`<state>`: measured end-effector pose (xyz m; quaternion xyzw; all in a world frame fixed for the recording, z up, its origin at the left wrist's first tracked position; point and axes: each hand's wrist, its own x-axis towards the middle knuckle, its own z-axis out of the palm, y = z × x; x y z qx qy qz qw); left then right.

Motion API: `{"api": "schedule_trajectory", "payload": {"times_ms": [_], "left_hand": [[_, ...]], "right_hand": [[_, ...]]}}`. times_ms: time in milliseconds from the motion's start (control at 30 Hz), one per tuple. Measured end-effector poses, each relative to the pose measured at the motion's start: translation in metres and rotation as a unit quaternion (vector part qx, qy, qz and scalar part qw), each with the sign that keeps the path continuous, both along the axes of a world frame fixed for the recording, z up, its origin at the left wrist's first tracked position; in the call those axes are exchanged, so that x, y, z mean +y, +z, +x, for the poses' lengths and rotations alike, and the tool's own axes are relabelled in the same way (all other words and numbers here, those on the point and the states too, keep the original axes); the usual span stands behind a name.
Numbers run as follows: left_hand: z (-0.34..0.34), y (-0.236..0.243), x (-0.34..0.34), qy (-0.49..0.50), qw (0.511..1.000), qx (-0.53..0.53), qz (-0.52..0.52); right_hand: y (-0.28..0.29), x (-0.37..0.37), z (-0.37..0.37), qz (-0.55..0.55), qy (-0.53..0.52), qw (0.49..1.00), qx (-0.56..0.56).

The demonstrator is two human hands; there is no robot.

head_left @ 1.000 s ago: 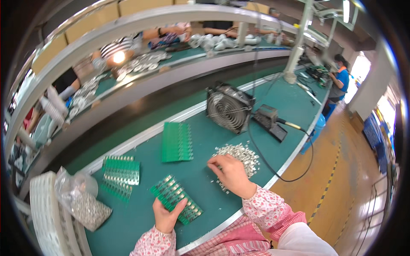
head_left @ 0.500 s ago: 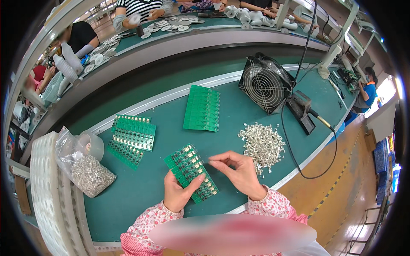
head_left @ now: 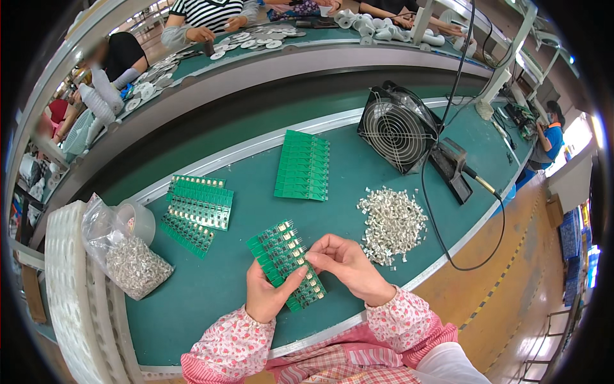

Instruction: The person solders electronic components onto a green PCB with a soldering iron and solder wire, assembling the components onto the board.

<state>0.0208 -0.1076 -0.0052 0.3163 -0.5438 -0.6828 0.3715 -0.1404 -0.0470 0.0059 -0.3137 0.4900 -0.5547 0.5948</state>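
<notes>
The left grip (head_left: 268,293) is closed on a green circuit board (head_left: 281,259), thumb on top, just below mid-view; the right grip (head_left: 350,269) is narrow, fingertips at the board's right edge, and whether it pinches anything I cannot tell. From that board, a clear bag (head_left: 116,242) of small parts (head_left: 139,270) sits at 9 o'clock. Tan floor (head_left: 518,269) shows at 3; the green worktop (head_left: 224,275) bears a black fan (head_left: 398,128) at 1, plain boards (head_left: 302,168) at 12, loose parts (head_left: 391,227) at 2.

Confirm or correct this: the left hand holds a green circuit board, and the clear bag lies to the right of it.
The side is wrong: the head view shows the clear bag left of the green circuit board. The left hand does hold it.
</notes>
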Motion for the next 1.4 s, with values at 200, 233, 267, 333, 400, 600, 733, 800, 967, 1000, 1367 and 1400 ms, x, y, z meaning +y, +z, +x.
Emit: {"api": "schedule_trajectory", "payload": {"times_ms": [200,233,267,333,400,600,733,800,967,1000,1367,1400], "left_hand": [[-0.001,-0.001,-0.001,0.001,1.000,-0.006,-0.008],[-0.001,0.000,-0.001,-0.003,1.000,-0.012,-0.013],[-0.001,0.000,-0.001,-0.003,1.000,-0.012,-0.012],[0.000,0.001,0.000,-0.008,1.000,-0.014,-0.005],[0.001,-0.003,0.000,-0.016,0.999,-0.034,-0.016],[0.003,0.005,-0.004,-0.041,0.999,-0.011,-0.013],[0.013,0.011,-0.021,0.037,0.996,0.053,0.056],[0.019,0.014,-0.030,0.076,0.994,0.060,0.059],[0.025,0.009,-0.039,0.102,0.988,0.094,0.073],[0.025,0.007,-0.037,0.103,0.987,0.094,0.074],[0.011,0.002,-0.019,0.019,0.998,0.041,0.036],[0.012,0.002,-0.018,0.009,0.999,0.033,0.034]], "right_hand": [[-0.001,-0.001,-0.003,0.003,0.015,1.000,-0.016],[-0.001,0.000,-0.004,0.006,0.016,1.000,-0.018],[-0.002,0.000,-0.003,0.006,0.016,1.000,-0.019],[-0.003,0.000,-0.001,-0.012,0.010,1.000,0.004],[-0.010,0.002,0.001,-0.025,0.003,1.000,0.013],[-0.011,0.005,0.007,-0.043,-0.041,0.995,0.085],[-0.002,0.003,-0.002,-0.085,-0.122,0.943,0.298],[0.004,0.008,-0.007,-0.100,-0.115,0.883,0.444],[-0.001,0.018,-0.002,-0.187,0.012,0.811,0.554],[-0.001,0.021,0.001,-0.213,0.027,0.795,0.568],[-0.001,0.011,-0.001,-0.051,-0.084,0.963,0.252],[-0.003,0.008,-0.003,-0.044,-0.075,0.982,0.168]]}}
